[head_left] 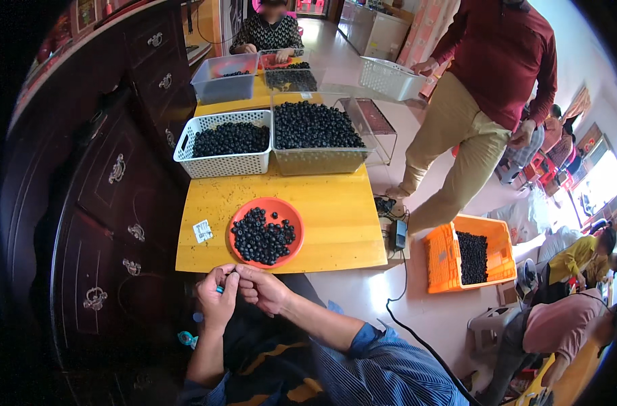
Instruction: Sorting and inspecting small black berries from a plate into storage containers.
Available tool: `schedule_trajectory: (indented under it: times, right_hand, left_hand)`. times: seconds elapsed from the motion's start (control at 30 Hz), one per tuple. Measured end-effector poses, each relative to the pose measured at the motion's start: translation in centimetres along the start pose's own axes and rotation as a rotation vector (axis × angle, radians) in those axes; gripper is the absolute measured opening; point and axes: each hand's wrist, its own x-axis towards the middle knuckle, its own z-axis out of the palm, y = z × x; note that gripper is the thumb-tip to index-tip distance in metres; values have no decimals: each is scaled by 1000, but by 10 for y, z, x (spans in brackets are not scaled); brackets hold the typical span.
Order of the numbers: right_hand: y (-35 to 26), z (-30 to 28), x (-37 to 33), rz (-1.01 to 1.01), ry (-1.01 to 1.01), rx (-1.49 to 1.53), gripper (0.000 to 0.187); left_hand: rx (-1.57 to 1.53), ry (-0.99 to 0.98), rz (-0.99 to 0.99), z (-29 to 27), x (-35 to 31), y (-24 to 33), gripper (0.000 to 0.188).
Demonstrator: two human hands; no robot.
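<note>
My left hand [215,296] and my right hand [266,289] meet just in front of the yellow table's near edge, fingertips pinched together. A small blue object [219,289] shows between the fingers of my left hand; its kind is not clear. What lies between the fingertips is mostly hidden and too small to name. Right beyond them, an orange-red round bowl [299,230] stands on the table [342,230], holding many dark, round, bead-like pieces [262,237]. A small white printed label [203,231] lies left of the bowl.
Behind the bowl stand a white perforated basket [230,164] and a clear bin [322,161], both filled with dark pieces. Dark drawers [112,203] line the left. An orange crate [440,260], a cable [406,287] and a standing person [484,81] are on the right; someone sits opposite.
</note>
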Motion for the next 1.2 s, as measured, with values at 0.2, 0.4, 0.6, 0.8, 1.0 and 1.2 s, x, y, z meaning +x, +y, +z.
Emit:
schedule_trajectory:
  times: [0.2,0.4,0.6,0.8,1.0,1.2]
  right_hand:
    - [3,3,2,-24,25,54,20]
    - [3,3,2,-9,57,68,21]
    - [2,6,-2,-29,98,58,17]
    - [5,10,-3,-51,75,90,19]
    - [11,10,1,-17,23,132,17]
    - [17,3,3,-14,80,96,18]
  left_hand:
    - [73,77,47,3,-2,-1,8]
    - [107,57,69,3,-1,-5,11]
    - [146,39,35,4,-2,-2,17]
    - [138,106,57,4,-8,-6,19]
    - [217,148,181,2,-9,-4,15]
    - [234,49,44,-5,-9,0,15]
